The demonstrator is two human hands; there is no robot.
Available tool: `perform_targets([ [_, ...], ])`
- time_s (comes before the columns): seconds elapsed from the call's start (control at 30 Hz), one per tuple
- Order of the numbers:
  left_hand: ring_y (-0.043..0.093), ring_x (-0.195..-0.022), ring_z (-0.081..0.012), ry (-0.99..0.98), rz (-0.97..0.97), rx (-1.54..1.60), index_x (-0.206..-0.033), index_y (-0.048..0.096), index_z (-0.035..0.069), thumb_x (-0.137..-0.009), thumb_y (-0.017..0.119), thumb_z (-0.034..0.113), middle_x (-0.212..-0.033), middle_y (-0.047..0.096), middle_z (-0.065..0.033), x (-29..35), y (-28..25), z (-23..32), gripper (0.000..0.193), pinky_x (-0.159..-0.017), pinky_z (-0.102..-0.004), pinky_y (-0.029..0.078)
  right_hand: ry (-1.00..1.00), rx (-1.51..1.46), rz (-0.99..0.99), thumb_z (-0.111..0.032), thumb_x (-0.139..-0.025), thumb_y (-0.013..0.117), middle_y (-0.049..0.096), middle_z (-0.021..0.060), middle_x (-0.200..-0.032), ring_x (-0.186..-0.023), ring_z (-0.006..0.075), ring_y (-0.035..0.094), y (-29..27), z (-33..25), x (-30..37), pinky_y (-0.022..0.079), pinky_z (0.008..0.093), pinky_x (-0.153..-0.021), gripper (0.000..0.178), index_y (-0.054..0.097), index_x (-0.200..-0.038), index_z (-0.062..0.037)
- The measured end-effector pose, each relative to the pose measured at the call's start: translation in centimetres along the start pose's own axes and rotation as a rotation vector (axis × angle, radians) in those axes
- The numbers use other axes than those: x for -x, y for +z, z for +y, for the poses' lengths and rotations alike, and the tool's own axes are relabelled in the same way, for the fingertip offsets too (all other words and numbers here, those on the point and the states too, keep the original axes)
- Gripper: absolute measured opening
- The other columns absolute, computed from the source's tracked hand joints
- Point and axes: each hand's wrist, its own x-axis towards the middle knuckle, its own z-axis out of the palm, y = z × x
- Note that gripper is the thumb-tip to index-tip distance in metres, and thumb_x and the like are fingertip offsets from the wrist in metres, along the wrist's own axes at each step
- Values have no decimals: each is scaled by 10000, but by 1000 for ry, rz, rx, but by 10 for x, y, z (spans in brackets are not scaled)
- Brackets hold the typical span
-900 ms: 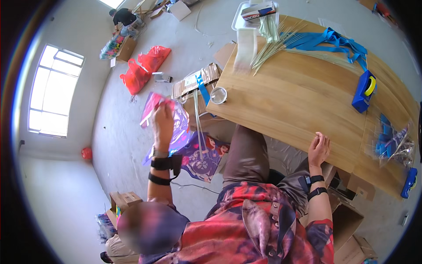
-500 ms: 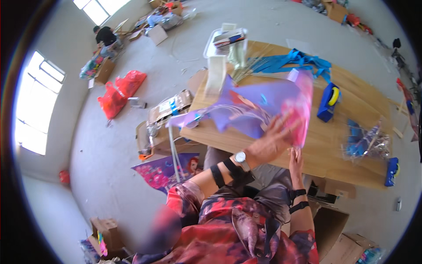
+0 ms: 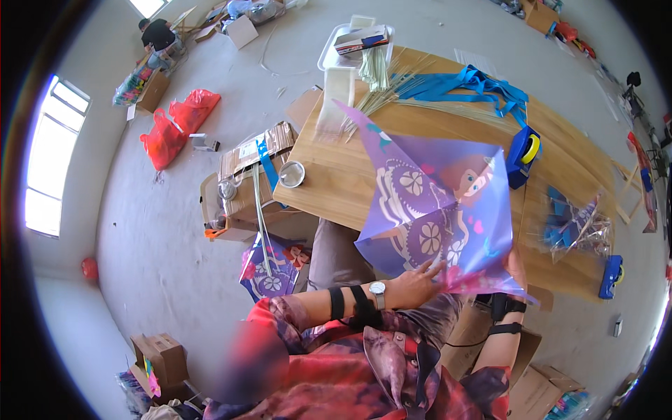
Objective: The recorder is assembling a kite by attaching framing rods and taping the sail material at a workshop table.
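Since the earlier frame, the purple printed sheet [image 3: 434,189] has swung from stretching toward the bench's left near corner to standing over its middle and near edge, and the left hand [image 3: 418,283] has drawn back toward the body. The round clear container [image 3: 292,174], then overlapped by the sheet, now shows whole at that corner.

The left hand has its fingers partly spread against the sheet's lower edge; whether the thumb pinches it, I cannot tell. The right hand [image 3: 515,266] is at the sheet's lower right corner, partly hidden behind it; its opening and grip cannot be told.

The sheet screens much of the bench [image 3: 325,171]. Its upper left tip crosses in front of the thin pale sticks [image 3: 402,87], and its right edge comes just beside the blue tape dispenser [image 3: 521,157]. Blue strips [image 3: 455,85] lie along the far edge; a white tray [image 3: 327,56] and a small box [image 3: 360,40] sit at the far left corner, with a pale mesh strip [image 3: 337,94] below. Toward the right end are clear plastic packaging [image 3: 577,227] and, at the near right corner, another dispenser [image 3: 610,276]. Beyond the left edge stands an open carton [image 3: 241,201].
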Motion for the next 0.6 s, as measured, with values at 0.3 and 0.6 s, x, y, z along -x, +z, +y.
perform_targets([
  [0.3,524,-1312,-412,-329,301,119,-1460,482,9,-948,691,383,-1321,578,-238,-49,-19,-55,668,-1066,-513,458,422,183,278,-388,-1081,521,707,48,-1173,-1007,152,664,-40,38,-15,543,321,-906,439,624,-1323,-36],
  [0.6,100,-1571,-458,-575,228,-87,-1574,395,111,-750,784,667,-1670,212,-263,-51,5,-70,1068,-1184,-746,93,473,341,301,-336,-1029,638,703,63,-1179,-1060,136,651,12,4,36,505,329,-931,460,573,-1364,-27],
])
